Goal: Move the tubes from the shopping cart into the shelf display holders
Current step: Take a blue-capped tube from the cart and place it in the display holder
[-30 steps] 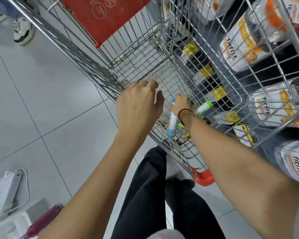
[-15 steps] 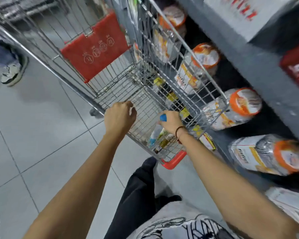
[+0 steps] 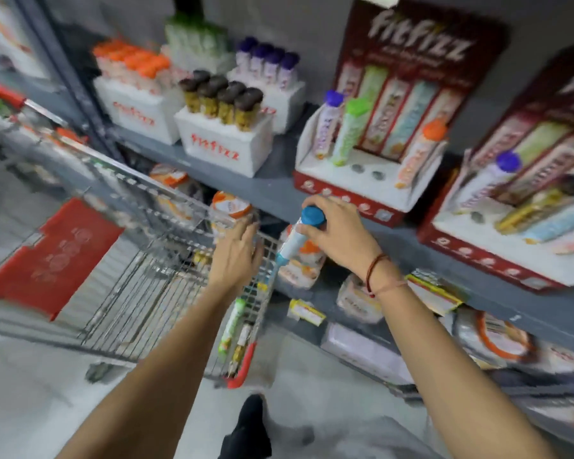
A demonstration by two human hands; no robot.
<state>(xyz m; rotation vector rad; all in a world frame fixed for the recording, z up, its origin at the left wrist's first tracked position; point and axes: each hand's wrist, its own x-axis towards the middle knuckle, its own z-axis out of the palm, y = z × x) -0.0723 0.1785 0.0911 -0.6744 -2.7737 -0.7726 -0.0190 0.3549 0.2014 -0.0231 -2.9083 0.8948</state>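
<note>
My right hand (image 3: 340, 233) grips a white tube with a blue cap (image 3: 300, 231), held upright just below the grey shelf edge. Right above it stands a red-and-white display holder (image 3: 355, 183) with purple-, green- and orange-capped tubes and two bare holes in its base. My left hand (image 3: 237, 251) rests on the rim of the wire shopping cart (image 3: 139, 270), fingers loosely curled over the wire. A green-capped tube (image 3: 231, 326) and a dark one (image 3: 240, 346) lie in the cart's near corner.
A second red display holder (image 3: 497, 246) sits to the right with several tubes. White boxes (image 3: 224, 149) of capped tubes stand further left on the shelf. Orange-lidded jars (image 3: 231, 207) fill the lower shelf behind the cart. My dark shoe (image 3: 250, 425) is on the tiled floor.
My right hand has lifted the blue-capped tube out of the cart and up toward the shelf. The view has swung up from the cart to the shelf displays. My left hand stays on the cart.
</note>
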